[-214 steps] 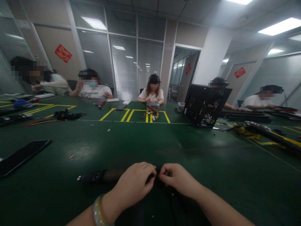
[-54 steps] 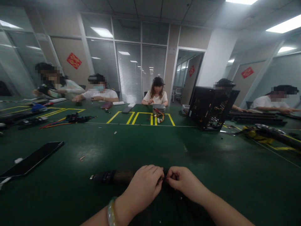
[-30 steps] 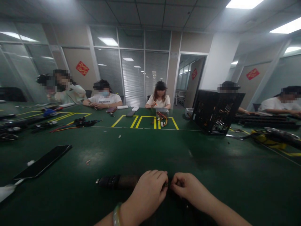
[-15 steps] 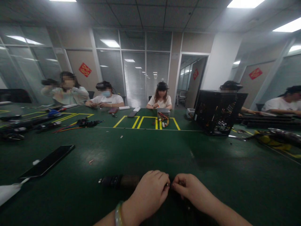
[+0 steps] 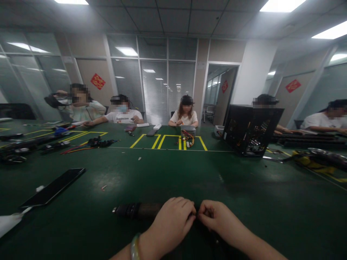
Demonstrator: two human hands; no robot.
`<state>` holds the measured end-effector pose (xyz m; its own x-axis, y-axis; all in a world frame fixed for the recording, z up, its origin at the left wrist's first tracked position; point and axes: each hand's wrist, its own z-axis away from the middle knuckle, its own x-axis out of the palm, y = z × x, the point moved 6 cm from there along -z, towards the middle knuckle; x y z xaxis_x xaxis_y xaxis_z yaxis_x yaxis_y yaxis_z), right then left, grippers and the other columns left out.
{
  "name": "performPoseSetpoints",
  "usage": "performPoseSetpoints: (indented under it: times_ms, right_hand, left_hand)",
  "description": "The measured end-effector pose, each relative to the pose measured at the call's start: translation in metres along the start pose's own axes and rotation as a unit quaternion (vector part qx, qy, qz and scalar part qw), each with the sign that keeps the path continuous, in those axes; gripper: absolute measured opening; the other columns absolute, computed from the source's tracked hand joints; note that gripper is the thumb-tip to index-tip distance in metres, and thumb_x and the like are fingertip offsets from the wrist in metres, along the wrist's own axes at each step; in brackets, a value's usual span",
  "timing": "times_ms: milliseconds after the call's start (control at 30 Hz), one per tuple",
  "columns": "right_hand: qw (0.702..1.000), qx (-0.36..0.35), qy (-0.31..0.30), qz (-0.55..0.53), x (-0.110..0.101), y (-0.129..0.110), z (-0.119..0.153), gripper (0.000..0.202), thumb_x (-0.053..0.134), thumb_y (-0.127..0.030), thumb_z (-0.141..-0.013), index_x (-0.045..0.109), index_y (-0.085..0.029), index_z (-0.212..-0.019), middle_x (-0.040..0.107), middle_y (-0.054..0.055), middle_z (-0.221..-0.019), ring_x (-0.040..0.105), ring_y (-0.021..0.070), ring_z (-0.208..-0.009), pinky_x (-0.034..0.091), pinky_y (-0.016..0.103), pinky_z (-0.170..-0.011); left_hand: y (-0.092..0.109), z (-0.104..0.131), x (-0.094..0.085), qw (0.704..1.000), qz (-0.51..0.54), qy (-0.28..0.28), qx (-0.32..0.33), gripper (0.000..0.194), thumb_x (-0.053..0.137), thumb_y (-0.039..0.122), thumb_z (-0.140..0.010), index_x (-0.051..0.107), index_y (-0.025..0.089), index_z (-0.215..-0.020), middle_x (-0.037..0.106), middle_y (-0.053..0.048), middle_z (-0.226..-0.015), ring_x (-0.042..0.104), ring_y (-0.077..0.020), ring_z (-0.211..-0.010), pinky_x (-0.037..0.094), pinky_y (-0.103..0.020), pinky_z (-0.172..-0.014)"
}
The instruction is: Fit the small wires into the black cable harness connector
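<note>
A dark cylindrical tool with a bright metal tip (image 5: 132, 210) lies sideways on the green table, and its right part disappears behind my left hand (image 5: 173, 224). My left hand is closed, its fingers curled down and a greenish bangle (image 5: 135, 247) on the wrist. Close beside it, my right hand (image 5: 221, 218) is closed in a pinch. The two hands' fingertips almost meet. Something small and dark is between them, too dim to name. Below the right hand a dark shape with a small glint runs towards me, its kind unclear.
A black phone-like slab (image 5: 54, 187) with a white cable lies left. Cables (image 5: 94, 141) are heaped beyond it. A power supply (image 5: 188, 133) with coloured wires stands across the table, a black computer case (image 5: 252, 130) to its right. Several people sit along the far side.
My hands stay nearly in place, with slight finger movement. Across the table, the masked person's arm has stretched out to the left, and the person at far left has shifted their arms.
</note>
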<state>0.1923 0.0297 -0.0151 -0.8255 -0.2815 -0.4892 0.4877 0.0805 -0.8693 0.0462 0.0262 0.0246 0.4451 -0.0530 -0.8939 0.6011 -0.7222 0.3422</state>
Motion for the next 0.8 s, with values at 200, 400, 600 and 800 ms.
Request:
performPoseSetpoints:
  times_ms: [200,400,600,800]
  right_hand:
    - [1.000,-0.003,-0.003,-0.007,0.0001,-0.0005,0.0004,0.010,0.056,-0.022,-0.085,0.057,-0.016,-0.077,0.053,-0.005,-0.057,0.046,0.0085,-0.050,0.030,0.016,-0.046]
    - [1.000,-0.001,-0.008,-0.004,0.0003,-0.0020,0.0006,0.009,0.056,-0.022,-0.085,0.057,-0.016,-0.077,0.052,-0.006,-0.058,0.046,0.0085,-0.050,0.030,0.016,-0.046]
    - [0.999,-0.019,0.011,0.042,-0.0037,-0.0026,0.0007,0.009,0.056,-0.020,-0.084,0.058,-0.017,-0.076,0.053,-0.005,-0.058,0.045,0.0091,-0.052,0.029,0.017,-0.047]
    - [0.999,-0.029,0.004,0.035,-0.0040,-0.0059,0.0013,0.008,0.055,-0.019,-0.083,0.057,-0.016,-0.076,0.052,-0.005,-0.059,0.045,0.0088,-0.053,0.030,0.017,-0.048]
  left_hand:
    - [0.0008,0.0004,0.0003,1.000,-0.007,-0.005,-0.003,0.013,0.057,0.017,-0.085,0.058,0.022,-0.097,0.063,-0.001,-0.098,0.057,-0.0205,-0.094,0.043,-0.036,-0.087]
    - [0.0020,-0.0004,-0.0001,1.000,-0.011,0.002,-0.002,0.009,0.055,0.016,-0.086,0.058,0.021,-0.094,0.062,-0.001,-0.094,0.057,-0.0196,-0.090,0.043,-0.034,-0.082]
    - [0.0023,-0.0003,-0.0003,1.000,-0.013,0.004,-0.002,0.006,0.057,0.018,-0.087,0.058,0.021,-0.092,0.064,-0.002,-0.097,0.058,-0.0201,-0.093,0.043,-0.035,-0.086]
    - [0.0003,-0.0011,0.0018,1.000,-0.017,0.004,-0.007,0.011,0.058,0.016,-0.086,0.056,0.021,-0.095,0.064,-0.002,-0.103,0.059,-0.0200,-0.096,0.043,-0.035,-0.090]
